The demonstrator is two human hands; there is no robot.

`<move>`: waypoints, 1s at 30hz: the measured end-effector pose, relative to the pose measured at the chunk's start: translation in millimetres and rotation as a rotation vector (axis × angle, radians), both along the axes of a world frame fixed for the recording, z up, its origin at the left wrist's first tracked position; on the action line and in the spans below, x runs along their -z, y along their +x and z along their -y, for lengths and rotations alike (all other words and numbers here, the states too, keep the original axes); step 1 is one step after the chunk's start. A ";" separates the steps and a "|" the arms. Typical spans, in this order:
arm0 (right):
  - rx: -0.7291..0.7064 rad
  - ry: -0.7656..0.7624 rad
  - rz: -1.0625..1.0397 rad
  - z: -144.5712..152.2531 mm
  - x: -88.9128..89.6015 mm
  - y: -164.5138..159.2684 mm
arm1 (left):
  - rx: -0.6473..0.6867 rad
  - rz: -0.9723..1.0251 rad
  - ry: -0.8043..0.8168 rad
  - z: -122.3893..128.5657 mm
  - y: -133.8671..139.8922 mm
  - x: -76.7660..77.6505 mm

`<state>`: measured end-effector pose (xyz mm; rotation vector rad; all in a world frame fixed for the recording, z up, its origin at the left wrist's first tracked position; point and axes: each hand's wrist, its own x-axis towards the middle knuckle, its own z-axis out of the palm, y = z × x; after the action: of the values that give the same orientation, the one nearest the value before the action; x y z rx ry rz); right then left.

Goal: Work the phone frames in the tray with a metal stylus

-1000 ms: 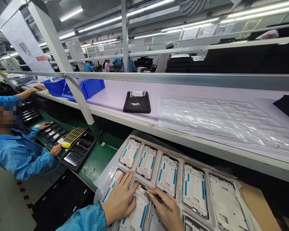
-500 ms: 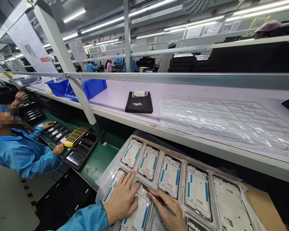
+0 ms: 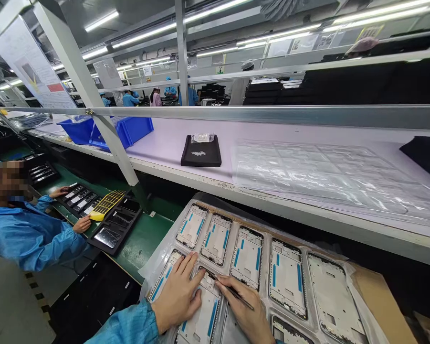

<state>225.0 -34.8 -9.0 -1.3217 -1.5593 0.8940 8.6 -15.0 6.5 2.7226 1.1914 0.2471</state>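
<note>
My right hand (image 3: pixel 246 310) grips a slim dark pair of tweezers (image 3: pixel 244 302), their tip at the top edge of a phone middle frame (image 3: pixel 204 315). My left hand (image 3: pixel 175 296) lies over the same frame and the one beside it, fingers stretched out, thumb apart, with the index fingertip close to the tweezers' tip. Both frames sit in a clear plastic tray (image 3: pixel 266 279) with several others. Most carry blue strips, while the frame at the far right (image 3: pixel 334 291) shows none. Whatever is at the tweezers' tip is too small to make out.
Behind the tray runs a shelf edge (image 3: pixel 293 205) holding a small black tray (image 3: pixel 200 158) with tiny white bits, clear plastic sheets (image 3: pixel 308 172) and blue bins (image 3: pixel 134 131). To the left, a co-worker's hand (image 3: pixel 82 224) holds a yellow grid sheet (image 3: pixel 109 203).
The view has shifted slightly, moving most things a little left. My hands keep nearly the same pose on the frame. A second person at the far left has left the view.
</note>
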 end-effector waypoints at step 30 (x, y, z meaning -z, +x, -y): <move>0.115 -0.022 -0.085 4.3 0.4 10.1 | -0.028 -0.072 0.122 1.6 4.2 15.2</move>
<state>235.2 -39.1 -9.4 -1.3575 -1.3979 0.8864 12.8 -16.6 -8.7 2.8430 1.2745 0.2345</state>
